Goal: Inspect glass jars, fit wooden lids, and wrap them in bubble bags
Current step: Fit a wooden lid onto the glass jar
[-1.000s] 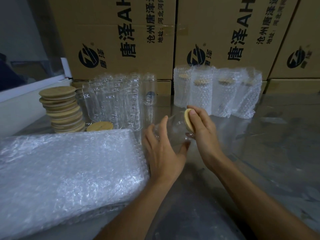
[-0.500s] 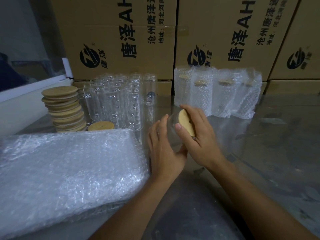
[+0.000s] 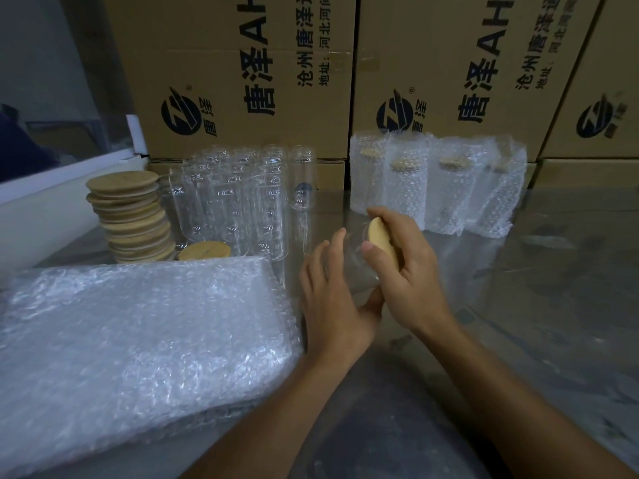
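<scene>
A clear glass jar (image 3: 358, 271) lies tilted between my hands above the table. My left hand (image 3: 333, 299) cradles its body, fingers wrapped round the glass. My right hand (image 3: 411, 271) grips the round wooden lid (image 3: 380, 238) sitting on the jar's mouth, thumb on its near edge. A stack of flat bubble bags (image 3: 138, 340) lies to the left. Several empty glass jars (image 3: 238, 202) stand at the back. A pile of wooden lids (image 3: 133, 219) stands at the back left, with one loose lid (image 3: 204, 250) beside it.
Several jars wrapped in bubble bags (image 3: 439, 188) stand in a row at the back right. Printed cardboard boxes (image 3: 242, 74) wall off the far side. A white ledge (image 3: 52, 209) borders the left. The shiny table (image 3: 536, 305) stretches to the right.
The lidded jar has moved a little toward me, and my right hand has turned round the lid, so more of the lid's face shows. My left hand still holds the jar.
</scene>
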`<state>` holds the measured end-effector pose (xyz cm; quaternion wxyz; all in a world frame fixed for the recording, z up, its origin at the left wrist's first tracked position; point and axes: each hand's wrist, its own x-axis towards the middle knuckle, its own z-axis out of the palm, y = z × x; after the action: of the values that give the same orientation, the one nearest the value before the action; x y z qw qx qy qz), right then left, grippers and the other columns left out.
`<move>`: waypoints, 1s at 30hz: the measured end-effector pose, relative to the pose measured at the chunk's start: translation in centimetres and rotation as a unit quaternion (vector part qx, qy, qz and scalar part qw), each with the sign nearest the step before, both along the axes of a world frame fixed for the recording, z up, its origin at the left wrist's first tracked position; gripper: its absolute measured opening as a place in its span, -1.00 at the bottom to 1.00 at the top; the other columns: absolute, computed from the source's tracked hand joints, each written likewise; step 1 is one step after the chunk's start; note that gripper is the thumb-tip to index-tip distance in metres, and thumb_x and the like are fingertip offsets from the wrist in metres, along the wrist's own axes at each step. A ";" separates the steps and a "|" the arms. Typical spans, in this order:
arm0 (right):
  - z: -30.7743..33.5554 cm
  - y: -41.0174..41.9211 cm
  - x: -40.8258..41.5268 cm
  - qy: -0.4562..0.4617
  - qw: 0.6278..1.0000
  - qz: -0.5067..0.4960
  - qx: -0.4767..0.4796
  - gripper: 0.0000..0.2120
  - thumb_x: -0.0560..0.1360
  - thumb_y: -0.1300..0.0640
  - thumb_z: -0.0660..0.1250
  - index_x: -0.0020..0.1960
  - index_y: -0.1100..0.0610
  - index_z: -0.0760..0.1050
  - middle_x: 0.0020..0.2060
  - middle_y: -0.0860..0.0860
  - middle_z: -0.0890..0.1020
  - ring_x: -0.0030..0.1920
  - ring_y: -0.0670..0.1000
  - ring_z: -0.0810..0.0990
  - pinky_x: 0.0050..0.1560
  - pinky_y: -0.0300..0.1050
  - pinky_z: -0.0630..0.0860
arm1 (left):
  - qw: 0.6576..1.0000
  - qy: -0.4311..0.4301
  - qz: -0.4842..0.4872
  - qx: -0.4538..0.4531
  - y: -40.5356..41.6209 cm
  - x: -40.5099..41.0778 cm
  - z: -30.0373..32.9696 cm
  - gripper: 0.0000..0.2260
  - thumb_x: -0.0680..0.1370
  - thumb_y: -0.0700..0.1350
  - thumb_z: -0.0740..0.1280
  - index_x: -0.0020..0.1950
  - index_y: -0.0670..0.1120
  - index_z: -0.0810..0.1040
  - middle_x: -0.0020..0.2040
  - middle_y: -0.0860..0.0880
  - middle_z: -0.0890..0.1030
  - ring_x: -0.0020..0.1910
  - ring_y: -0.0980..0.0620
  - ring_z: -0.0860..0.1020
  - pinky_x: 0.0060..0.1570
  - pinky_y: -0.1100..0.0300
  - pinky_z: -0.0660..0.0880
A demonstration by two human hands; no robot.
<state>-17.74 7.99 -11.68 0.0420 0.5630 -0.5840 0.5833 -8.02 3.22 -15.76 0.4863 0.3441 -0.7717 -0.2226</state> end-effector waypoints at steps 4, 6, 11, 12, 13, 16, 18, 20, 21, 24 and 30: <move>0.2 -0.1 0.8 -0.037 0.999 -0.030 0.007 -0.47 0.56 -0.19 0.23 0.45 0.02 0.46 0.22 -0.08 0.54 0.21 -0.17 0.52 0.26 -0.16 0.47 | 1.000 -0.005 0.015 -0.006 -0.2 -0.3 -0.1 -0.21 0.44 0.06 0.44 0.55 0.18 0.05 0.52 0.04 0.23 0.51 -0.02 0.17 0.32 -0.05 0.38; 0.3 -0.2 1.1 -0.045 0.998 -0.043 0.011 -0.45 0.55 -0.18 0.24 0.49 -0.01 0.43 0.28 -0.10 0.52 0.25 -0.20 0.49 0.30 -0.16 0.46 | 1.000 -0.005 0.024 -0.001 -0.2 -0.3 0.0 -0.21 0.45 0.07 0.43 0.56 0.17 0.05 0.53 0.04 0.24 0.51 -0.02 0.18 0.31 -0.08 0.41; 1.0 0.0 1.2 -0.092 0.995 0.008 -0.029 -0.44 0.45 -0.15 0.43 0.41 -0.03 0.49 0.23 -0.19 0.58 0.27 -0.23 0.52 0.26 -0.26 0.48 | 1.000 -0.003 -0.012 0.026 0.3 -0.1 0.5 -0.17 0.40 0.25 0.28 0.59 0.12 -0.01 0.56 0.06 0.20 0.52 0.01 0.20 0.38 0.04 0.30; 1.1 0.1 1.1 -0.102 0.994 0.023 -0.033 -0.44 0.42 -0.14 0.46 0.39 -0.05 0.49 0.19 -0.20 0.60 0.24 -0.24 0.55 0.22 -0.29 0.50 | 0.999 0.005 -0.026 0.045 0.3 0.0 0.6 -0.16 0.39 0.29 0.25 0.59 0.12 -0.01 0.56 0.05 0.21 0.51 0.01 0.23 0.40 0.03 0.32; 1.1 0.1 1.0 -0.114 0.992 0.039 -0.035 -0.42 0.40 -0.13 0.49 0.38 -0.06 0.48 0.17 -0.22 0.60 0.22 -0.25 0.56 0.19 -0.31 0.51 | 0.997 0.015 -0.039 0.065 0.3 0.0 0.8 -0.15 0.37 0.31 0.23 0.59 0.13 0.00 0.55 0.05 0.24 0.50 0.00 0.27 0.39 -0.03 0.36; 0.9 -0.1 0.7 -0.132 0.989 0.064 -0.026 -0.30 0.38 -0.14 0.50 0.46 -0.04 0.39 0.18 -0.25 0.57 0.23 -0.25 0.56 0.22 -0.30 0.52 | 0.994 0.024 -0.053 0.091 0.5 0.2 1.1 -0.17 0.36 0.34 0.19 0.58 0.15 0.00 0.54 0.03 0.28 0.47 -0.02 0.35 0.32 -0.13 0.43; 0.7 -0.3 0.4 -0.142 0.987 0.074 -0.009 -0.22 0.38 -0.16 0.50 0.52 -0.04 0.32 0.17 -0.33 0.56 0.23 -0.30 0.54 0.22 -0.35 0.50 | 0.994 0.018 -0.052 0.089 0.7 0.2 1.3 -0.17 0.40 0.31 0.21 0.60 0.15 -0.03 0.56 0.02 0.25 0.48 -0.03 0.34 0.36 -0.11 0.41; 0.5 -0.5 0.2 -0.162 0.982 0.098 0.008 -0.18 0.38 -0.18 0.50 0.54 -0.03 0.25 0.17 -0.38 0.56 0.24 -0.33 0.53 0.20 -0.40 0.48 | 0.995 0.011 -0.049 0.083 0.8 0.2 1.3 -0.17 0.48 0.24 0.26 0.62 0.13 -0.13 0.61 0.01 0.15 0.52 -0.03 0.27 0.42 -0.01 0.34; 0.4 -0.7 0.1 -0.170 0.979 0.109 0.019 -0.15 0.40 -0.21 0.50 0.56 -0.02 0.20 0.22 -0.32 0.56 0.26 -0.31 0.53 0.22 -0.38 0.47 | 0.996 0.004 -0.046 0.080 0.8 0.2 1.3 -0.17 0.53 0.19 0.28 0.62 0.12 -0.19 0.63 0.00 0.10 0.53 -0.05 0.24 0.40 0.04 0.30; 0.2 -0.9 -0.3 -0.182 0.974 0.126 0.040 -0.23 0.48 -0.20 0.34 0.57 0.01 0.12 0.28 -0.24 0.51 0.23 -0.39 0.51 0.18 -0.45 0.44 | 0.996 -0.027 -0.043 0.072 0.8 0.3 1.3 -0.23 0.61 0.17 0.19 0.62 0.07 -0.26 0.64 -0.02 0.05 0.53 -0.08 0.23 0.36 0.04 0.33; 0.1 -1.0 -1.3 -0.166 0.975 0.133 0.071 -0.43 0.53 -0.18 0.24 0.48 -0.03 0.23 0.25 -0.23 0.54 0.20 -0.38 0.53 0.14 -0.43 0.48 | 0.993 -0.062 -0.047 0.085 1.3 0.3 1.9 -0.31 0.64 0.18 0.08 0.61 0.10 -0.30 0.64 0.01 0.06 0.53 -0.07 0.25 0.35 0.02 0.34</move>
<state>-19.00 7.03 -11.54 -0.1736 0.5323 -0.5428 0.6261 -7.72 4.48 -13.90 0.3958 0.3610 -0.7936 -0.2885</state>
